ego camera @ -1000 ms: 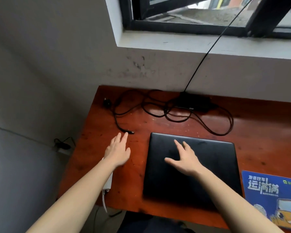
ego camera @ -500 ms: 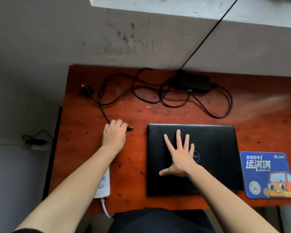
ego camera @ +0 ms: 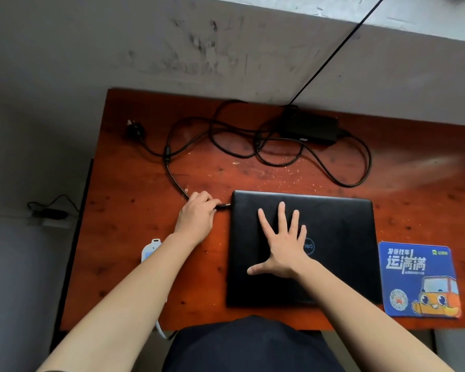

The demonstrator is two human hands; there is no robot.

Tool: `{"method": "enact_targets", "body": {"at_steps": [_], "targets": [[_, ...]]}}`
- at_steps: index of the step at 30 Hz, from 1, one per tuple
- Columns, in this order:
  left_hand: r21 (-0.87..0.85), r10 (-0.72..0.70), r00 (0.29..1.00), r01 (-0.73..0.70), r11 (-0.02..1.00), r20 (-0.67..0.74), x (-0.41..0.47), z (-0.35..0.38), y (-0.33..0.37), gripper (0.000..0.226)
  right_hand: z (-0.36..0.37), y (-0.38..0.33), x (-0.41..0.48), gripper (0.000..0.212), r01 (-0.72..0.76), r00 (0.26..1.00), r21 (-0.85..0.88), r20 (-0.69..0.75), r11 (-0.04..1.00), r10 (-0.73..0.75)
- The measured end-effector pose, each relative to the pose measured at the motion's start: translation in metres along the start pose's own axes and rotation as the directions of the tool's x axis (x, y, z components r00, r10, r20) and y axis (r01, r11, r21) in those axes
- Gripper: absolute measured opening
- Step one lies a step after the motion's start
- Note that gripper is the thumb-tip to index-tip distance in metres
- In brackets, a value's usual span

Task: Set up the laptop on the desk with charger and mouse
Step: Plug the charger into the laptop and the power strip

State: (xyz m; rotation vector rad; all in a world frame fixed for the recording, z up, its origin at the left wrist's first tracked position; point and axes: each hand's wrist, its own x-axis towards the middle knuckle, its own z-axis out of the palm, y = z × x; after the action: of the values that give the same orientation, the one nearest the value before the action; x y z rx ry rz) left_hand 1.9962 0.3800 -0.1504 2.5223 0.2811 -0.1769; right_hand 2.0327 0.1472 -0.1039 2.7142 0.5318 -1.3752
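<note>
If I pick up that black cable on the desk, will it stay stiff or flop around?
Probably floppy: the black cable lies in loose loops across the desk. The charger brick on it looks solid, so it would likely drag that end down. The plug tip in the left hand seems rigid.

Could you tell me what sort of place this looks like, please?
Probably a plain home or dorm study corner: a small wooden desk against a scuffed wall below a window ledge, with a closed laptop and mouse pad.

Left hand point(ego camera: 196, 220) curled, fingers point(ego camera: 212, 204) seemingly pinched; right hand point(ego camera: 281, 247) flat, palm down, fingers splayed.
</note>
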Motion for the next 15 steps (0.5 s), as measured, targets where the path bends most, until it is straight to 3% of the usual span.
{"method": "enact_targets", "body": {"at_steps": [10, 15], "targets": [[0.060, 0.120, 0.993, -0.121, 0.991, 0.025, -0.0035, -0.0062, -0.0026, 0.024, -0.0024, -0.0021, -0.0018, 0.149, -0.003, 1.000, -0.003, 0.009, 1.000, 0.003], [0.003, 0.018, 1.000, -0.018, 1.000, -0.022, 0.0014, -0.0040, 0.0039, 0.024, -0.0029, -0.0025, -0.0011, 0.149, -0.007, 1.000, -0.004, 0.019, 1.000, 0.007]]}}
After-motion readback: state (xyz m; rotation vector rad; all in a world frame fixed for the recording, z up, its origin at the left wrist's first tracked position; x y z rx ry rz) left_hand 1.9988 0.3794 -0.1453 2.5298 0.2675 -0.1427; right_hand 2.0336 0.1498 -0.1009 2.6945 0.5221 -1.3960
